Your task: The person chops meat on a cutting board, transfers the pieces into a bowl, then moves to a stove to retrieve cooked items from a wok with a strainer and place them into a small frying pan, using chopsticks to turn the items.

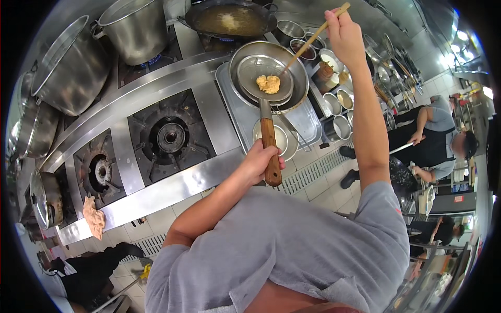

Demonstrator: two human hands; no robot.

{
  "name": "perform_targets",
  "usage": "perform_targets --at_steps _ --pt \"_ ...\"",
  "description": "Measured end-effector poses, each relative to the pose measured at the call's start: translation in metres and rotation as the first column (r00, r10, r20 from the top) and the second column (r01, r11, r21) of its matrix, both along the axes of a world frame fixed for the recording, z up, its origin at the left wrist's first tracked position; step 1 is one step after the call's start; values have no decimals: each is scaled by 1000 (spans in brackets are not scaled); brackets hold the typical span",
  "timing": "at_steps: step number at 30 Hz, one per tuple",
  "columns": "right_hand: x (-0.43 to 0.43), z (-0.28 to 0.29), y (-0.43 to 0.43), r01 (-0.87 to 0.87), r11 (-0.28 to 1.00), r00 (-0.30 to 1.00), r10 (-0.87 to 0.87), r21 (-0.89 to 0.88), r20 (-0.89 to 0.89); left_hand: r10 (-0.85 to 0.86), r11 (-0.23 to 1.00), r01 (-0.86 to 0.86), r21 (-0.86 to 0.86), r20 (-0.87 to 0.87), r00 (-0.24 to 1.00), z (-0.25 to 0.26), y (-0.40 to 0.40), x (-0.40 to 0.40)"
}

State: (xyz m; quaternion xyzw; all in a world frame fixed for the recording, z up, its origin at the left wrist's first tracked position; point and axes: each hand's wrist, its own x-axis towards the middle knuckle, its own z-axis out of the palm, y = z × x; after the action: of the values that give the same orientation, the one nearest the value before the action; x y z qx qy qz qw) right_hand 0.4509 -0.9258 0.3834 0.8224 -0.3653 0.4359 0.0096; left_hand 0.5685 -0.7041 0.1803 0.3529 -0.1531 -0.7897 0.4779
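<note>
My left hand (262, 160) grips the wooden handle (268, 144) of a round metal strainer (254, 72). A golden, craggy piece of fried food (269, 84) lies in the strainer's bowl. The strainer is over a wide metal basin (302, 74), whose inside it mostly hides. My right hand (346, 37) is raised on the far side, holding long wooden cooking chopsticks (309, 41). Their tips point down to the strainer, close beside the food; whether they touch it I cannot tell.
A metal tray (231, 105) lies under the basin. Behind it, a wok of oil (231, 19) sits over a lit blue flame. Tall stockpots (135, 31) stand at the back left, near bare burners (170, 135). Seasoning containers (332, 103) line the right. Co-workers (430, 125) stand further right.
</note>
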Motion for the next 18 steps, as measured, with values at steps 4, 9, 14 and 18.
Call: perform_targets --at_steps 4,9,14,18 --pt "-4 -11 -8 10 1000 999 -11 -29 -34 -8 1000 8 5 18 1000 -1 1 0" --pt "-5 -17 -16 -7 999 999 5 -45 -50 18 1000 -18 17 -11 1000 -1 3 -1" --pt "6 -13 -9 -5 1000 995 5 6 -101 18 1000 -18 25 9 1000 -5 3 0" --pt "5 -64 -38 20 996 996 -28 -91 -82 14 1000 -15 15 76 997 2 0 -4"
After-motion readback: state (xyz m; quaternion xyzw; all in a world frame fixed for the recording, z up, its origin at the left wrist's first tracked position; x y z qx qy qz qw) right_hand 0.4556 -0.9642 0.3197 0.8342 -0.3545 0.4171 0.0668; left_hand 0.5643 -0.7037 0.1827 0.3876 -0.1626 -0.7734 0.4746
